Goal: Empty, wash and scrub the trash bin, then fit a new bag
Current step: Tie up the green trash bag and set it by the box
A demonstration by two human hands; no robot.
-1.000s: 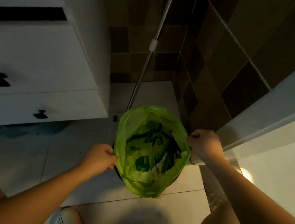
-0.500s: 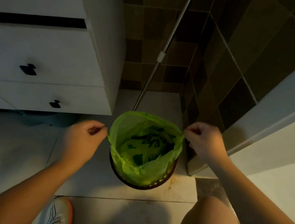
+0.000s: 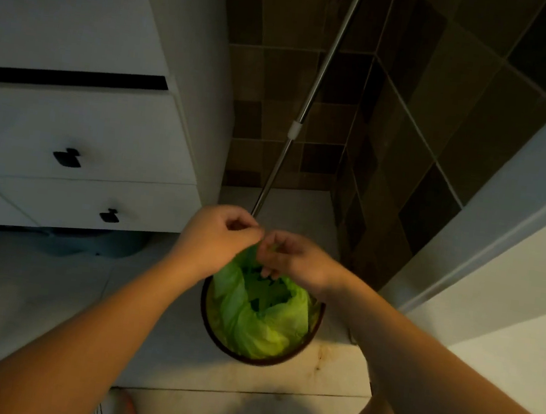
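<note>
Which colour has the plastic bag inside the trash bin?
The bag is bright green, shown in the head view.

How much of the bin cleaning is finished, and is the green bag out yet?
Not out yet. The crinkly green plastic bag sits inside the round dark brown bin, already pulled off its rim. In hand: the left hand and right hand pinch the bag's top edges together above the bin, gathering it shut. Left: lifting the bag out, washing, scrubbing and fitting a new bag; no water or brush shows.
</note>
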